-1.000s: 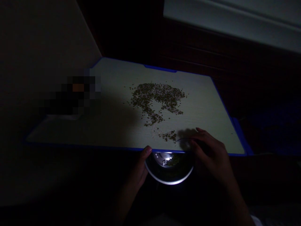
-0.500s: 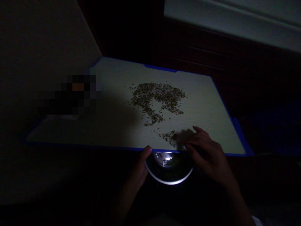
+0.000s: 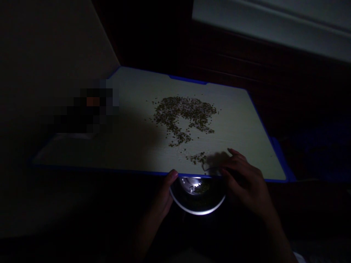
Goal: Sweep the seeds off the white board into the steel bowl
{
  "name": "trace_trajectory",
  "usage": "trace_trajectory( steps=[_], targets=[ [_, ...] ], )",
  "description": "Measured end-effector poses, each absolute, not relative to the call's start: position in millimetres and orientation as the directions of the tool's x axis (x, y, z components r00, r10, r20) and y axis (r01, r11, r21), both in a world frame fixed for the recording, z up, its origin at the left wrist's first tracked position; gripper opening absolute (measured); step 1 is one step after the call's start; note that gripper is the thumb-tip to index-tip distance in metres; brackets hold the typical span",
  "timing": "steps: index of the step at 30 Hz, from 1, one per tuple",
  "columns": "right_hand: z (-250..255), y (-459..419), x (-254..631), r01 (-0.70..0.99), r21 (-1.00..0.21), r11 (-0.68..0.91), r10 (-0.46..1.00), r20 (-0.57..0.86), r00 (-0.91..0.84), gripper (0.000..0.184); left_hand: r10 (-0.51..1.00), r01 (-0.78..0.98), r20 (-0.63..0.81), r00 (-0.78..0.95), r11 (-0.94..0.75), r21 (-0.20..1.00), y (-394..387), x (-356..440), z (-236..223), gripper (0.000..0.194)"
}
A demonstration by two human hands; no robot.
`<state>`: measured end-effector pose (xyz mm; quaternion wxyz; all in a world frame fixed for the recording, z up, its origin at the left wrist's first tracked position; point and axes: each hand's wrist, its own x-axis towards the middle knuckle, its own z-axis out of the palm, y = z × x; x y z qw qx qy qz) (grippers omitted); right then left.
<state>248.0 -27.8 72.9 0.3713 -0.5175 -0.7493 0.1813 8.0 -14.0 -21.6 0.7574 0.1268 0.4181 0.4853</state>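
Note:
A pale folding table with a blue rim bears a spread of small dark grains, kinds unclear in the dim light. A smaller cluster of grains lies nearer the front edge. Under that edge is a shiny metal bowl with some grains inside. My left hand is closed at the bowl's left side, its thumb on the table's rim. Over the front edge, my right hand pinches a thin, see-through-looking piece, mostly hidden by the fingers and shadow.
A blurred-out dark object stands at the table's left end, beside a plain wall. Dark wooden panels rise behind the table, under a pale ledge. Something blue shows dimly at the right.
My right hand has moved slightly right and toward the front edge, drawing the thin piece away from the small grain cluster. My left hand and the bowl have stayed in place.

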Motion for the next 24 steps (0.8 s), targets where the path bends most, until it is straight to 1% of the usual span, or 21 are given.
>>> trace_trajectory(
  steps=[7,13,17,21,24],
  targets=[
    [72,-29,247,0.641,-0.658,0.394,0.914,0.357,-0.195,0.015,0.847,-0.645,-0.503,0.174,0.484,0.592,-15,9,-21,0.043],
    [71,-31,249,0.615,-0.661,0.43,0.898,0.383,-0.215,0.015,0.842,-0.641,-0.509,0.18,0.493,0.589,-15,9,-21,0.042],
    [71,-31,246,0.612,-0.66,0.435,0.893,0.401,-0.203,0.018,0.843,-0.634,-0.509,0.177,0.493,0.596,-16,9,-21,0.047],
    [71,-34,236,0.641,-0.63,0.439,0.885,0.425,-0.189,0.02,0.845,-0.635,-0.501,0.184,0.491,0.596,-16,8,-21,0.051],
    [68,-37,228,0.67,-0.593,0.447,0.876,0.442,-0.193,0.023,0.848,-0.64,-0.496,0.185,0.487,0.594,-16,8,-23,0.047]
  ],
)
